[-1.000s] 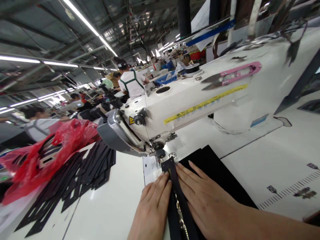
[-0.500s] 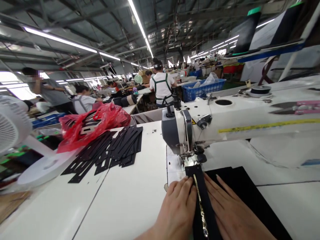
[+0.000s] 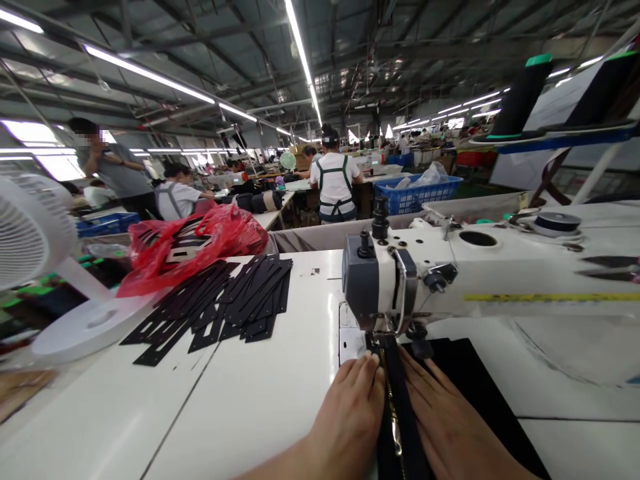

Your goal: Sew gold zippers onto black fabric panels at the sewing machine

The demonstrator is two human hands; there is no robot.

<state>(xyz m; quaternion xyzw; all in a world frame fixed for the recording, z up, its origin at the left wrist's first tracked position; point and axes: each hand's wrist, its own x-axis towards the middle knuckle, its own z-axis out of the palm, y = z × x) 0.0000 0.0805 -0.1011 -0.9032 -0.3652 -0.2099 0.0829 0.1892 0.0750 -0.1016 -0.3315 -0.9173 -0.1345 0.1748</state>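
A black fabric strip (image 3: 407, 427) with a gold-toothed zipper (image 3: 393, 407) along it runs under the needle area of a white and grey sewing machine (image 3: 370, 283). My left hand (image 3: 347, 410) lies on the strip's left side, fingers pointing at the presser foot and pressed down flat. On the other side my right hand (image 3: 450, 417) rests palm down with its fingers stretched out along the strip's edge. Both sets of fingertips are close to the machine head. Beneath and right of my right hand lies a larger black fabric panel (image 3: 487, 393).
Left on the white table (image 3: 260, 400) lie many black cut strips (image 3: 255, 293), beside a red plastic bag (image 3: 230, 233) and a white fan (image 3: 95, 313). Scissors (image 3: 607, 268) rest on the machine arm. People work at tables beyond, near a blue basket (image 3: 420, 193).
The strip's far end has moved forward under the machine head, and both hands have gone forward with it. The camera view has shifted slightly.
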